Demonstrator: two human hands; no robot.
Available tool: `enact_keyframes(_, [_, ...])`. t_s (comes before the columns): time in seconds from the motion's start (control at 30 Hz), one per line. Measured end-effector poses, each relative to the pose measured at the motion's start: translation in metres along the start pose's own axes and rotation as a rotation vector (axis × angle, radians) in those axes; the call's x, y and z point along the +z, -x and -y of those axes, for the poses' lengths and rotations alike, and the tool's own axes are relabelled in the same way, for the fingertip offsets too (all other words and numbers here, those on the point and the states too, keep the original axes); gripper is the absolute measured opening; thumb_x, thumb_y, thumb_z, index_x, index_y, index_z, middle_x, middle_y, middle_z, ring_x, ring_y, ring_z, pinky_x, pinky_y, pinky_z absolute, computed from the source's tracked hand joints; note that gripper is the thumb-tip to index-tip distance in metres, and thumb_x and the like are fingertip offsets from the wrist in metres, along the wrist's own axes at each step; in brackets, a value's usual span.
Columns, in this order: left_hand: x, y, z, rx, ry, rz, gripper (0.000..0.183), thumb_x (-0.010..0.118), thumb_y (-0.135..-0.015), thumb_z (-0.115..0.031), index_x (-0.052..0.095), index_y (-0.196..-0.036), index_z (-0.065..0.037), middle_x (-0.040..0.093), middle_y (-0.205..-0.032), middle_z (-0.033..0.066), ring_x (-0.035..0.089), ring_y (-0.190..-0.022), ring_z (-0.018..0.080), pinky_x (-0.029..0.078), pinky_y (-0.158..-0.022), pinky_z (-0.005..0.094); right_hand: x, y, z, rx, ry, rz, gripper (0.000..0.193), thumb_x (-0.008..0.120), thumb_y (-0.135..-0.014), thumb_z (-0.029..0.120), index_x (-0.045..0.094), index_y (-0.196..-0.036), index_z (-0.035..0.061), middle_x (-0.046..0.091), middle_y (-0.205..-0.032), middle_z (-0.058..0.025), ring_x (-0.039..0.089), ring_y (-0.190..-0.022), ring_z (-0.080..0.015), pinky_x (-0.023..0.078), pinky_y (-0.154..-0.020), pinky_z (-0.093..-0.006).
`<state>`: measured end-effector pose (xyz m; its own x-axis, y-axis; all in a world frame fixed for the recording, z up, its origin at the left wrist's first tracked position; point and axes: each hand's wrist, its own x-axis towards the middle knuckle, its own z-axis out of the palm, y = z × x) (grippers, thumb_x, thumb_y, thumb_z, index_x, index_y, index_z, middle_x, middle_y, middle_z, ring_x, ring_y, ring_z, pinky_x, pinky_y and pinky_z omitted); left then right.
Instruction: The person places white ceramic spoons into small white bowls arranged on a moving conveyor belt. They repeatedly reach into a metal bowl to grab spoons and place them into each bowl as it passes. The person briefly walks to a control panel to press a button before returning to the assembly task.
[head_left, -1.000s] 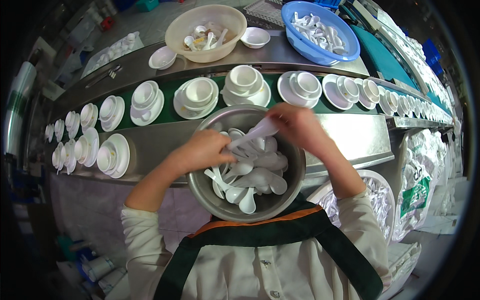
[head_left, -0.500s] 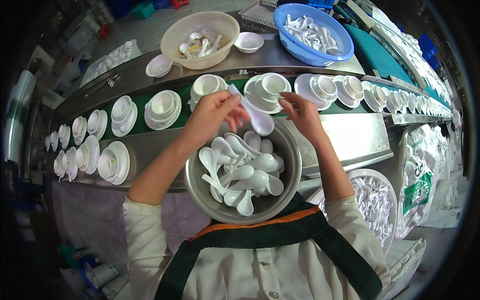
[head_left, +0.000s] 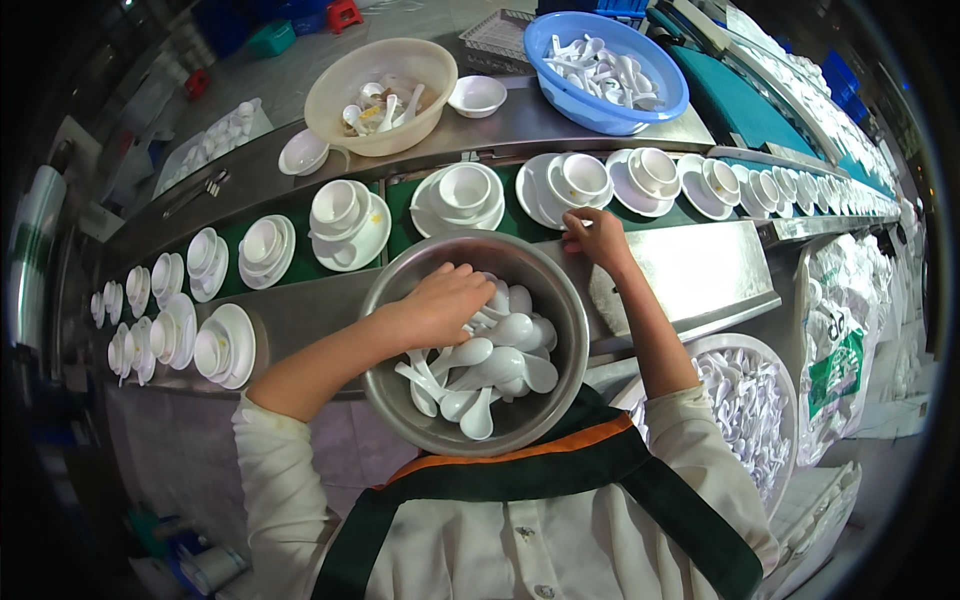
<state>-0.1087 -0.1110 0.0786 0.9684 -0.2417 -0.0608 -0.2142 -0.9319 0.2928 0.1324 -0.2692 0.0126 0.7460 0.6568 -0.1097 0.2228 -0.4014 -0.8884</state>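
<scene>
A steel basin full of white soup spoons stands in front of my body. My left hand reaches down into it, fingers bent over the spoons; the fingertips are partly hidden, and it closes on a white spoon. Up and to the right, my right hand has its fingers curled together at the near rim of a plate set with a small bowl. Whatever those fingers pinch is too small to make out. Another plate with a bowl sits just beyond the basin.
Stacked plate-and-bowl sets line a green conveyor belt, with more sets at left. Beyond it stand a beige basin and a blue basin holding spoons. A white tub of wrapped-looking white pieces is at right.
My left hand, which held a white spoon above the basin, has dropped into the spoons. The sets on the belt have shifted left. My right hand has come slightly nearer and its fingers curled in.
</scene>
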Motion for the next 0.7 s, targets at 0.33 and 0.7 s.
enact_keyframes(0.33, [-0.043, 0.007, 0.016, -0.055, 0.394, -0.136, 0.020, 0.065, -0.077, -0.020, 0.055, -0.078, -0.002, 0.054, -0.076, 0.0114, 0.054, -0.075, 0.0279, 0.043, -0.068, 0.0357, -0.004, 0.087, 0.097, -0.570, 0.060, 0.213, 0.040, 0.068, -0.080, 0.025, 0.060, -0.112, 0.0025, 0.065, -0.103, -0.0127, 0.063, -0.090, -0.0232, 0.050, -0.078, -0.0341])
enact_keyframes(0.7, [-0.047, -0.005, 0.002, -0.237, 1.036, -0.090, 0.015, 0.059, -0.087, -0.015, 0.061, -0.092, -0.002, 0.056, -0.073, -0.0026, 0.049, -0.066, 0.0047, 0.041, -0.060, 0.0218, 0.005, 0.098, 0.108, -0.442, -0.005, 0.329, 0.023, 0.071, -0.072, 0.015, 0.062, -0.091, 0.0057, 0.064, -0.081, -0.0073, 0.060, -0.083, -0.0273, 0.044, -0.087, -0.0386])
